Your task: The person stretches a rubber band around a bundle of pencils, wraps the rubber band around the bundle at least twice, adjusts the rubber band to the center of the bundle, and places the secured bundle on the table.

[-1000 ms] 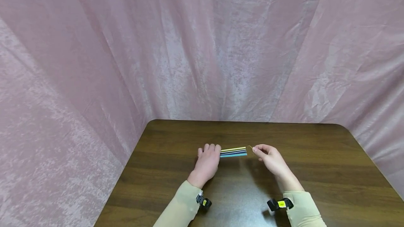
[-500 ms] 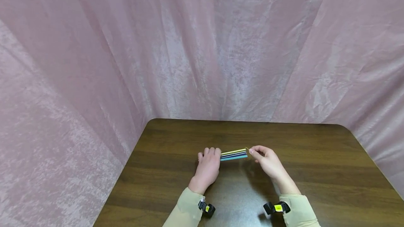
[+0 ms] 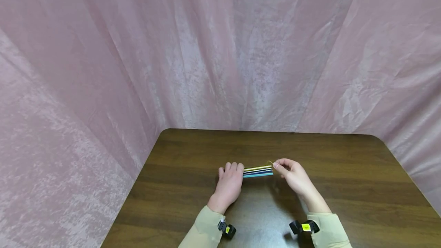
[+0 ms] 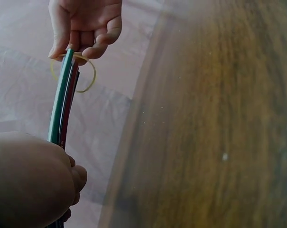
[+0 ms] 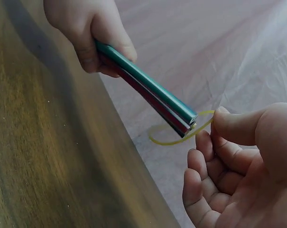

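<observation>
A bundle of slim pencils (image 3: 258, 172), with green and dark red ones showing in the right wrist view, lies sideways in my left hand (image 3: 229, 183). The fingers of that hand grip the bundle at one end and hide that part. My right hand (image 3: 295, 177) pinches a thin yellow rubber band (image 5: 168, 143) between thumb and fingertips. The band's open loop surrounds the free ends of the pencils in the wrist views; it hangs loose there rather than tight. The other right fingers are curled below it in the right wrist view.
Both hands are above a brown wooden table (image 3: 193, 144) with rounded far corners. Pink velvety curtains (image 3: 220, 49) hang behind and beside it. A black wrist camera sits on each light sleeve (image 3: 329, 227).
The right hand has come left, bringing the rubber band from beside the pencil ends to around them. The left hand and the pencils have shifted slightly right and nearer the body.
</observation>
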{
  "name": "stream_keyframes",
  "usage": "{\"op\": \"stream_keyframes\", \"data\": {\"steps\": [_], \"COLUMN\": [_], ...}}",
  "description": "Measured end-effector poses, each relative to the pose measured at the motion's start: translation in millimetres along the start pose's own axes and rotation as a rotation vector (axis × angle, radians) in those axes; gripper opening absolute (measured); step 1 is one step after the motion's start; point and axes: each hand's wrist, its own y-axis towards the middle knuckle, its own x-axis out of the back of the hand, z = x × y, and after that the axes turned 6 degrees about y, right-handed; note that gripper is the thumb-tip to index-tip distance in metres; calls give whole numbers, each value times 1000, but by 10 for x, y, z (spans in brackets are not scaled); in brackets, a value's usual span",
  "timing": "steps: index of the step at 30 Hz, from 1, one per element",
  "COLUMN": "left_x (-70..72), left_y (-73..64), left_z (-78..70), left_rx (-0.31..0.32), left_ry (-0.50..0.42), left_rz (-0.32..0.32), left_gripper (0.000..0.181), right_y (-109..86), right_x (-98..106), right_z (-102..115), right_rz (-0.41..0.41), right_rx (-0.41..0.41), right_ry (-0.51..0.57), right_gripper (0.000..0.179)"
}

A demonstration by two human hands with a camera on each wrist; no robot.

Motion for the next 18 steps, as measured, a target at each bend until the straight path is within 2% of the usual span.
{"op": "stream_keyframes", "data": {"steps": [5,12,18], "left_x": [-14,-39,-28], "left_y": [-2,13,13], "left_z": [5,20,25], "left_rx": [4,20,38], "left_ry": [6,2,2], "left_rz": [-10,-12,-27], "left_gripper": [21,16,18], "right_y": [-18,-20,-49], "right_x": [-8,-31,-62], "right_z": [37,37,28], "right_rz": [5,-14,-6], "right_rx": [21,91,132], "right_ry": [-36,-171,-197], "right_gripper": [24,14,10]}}
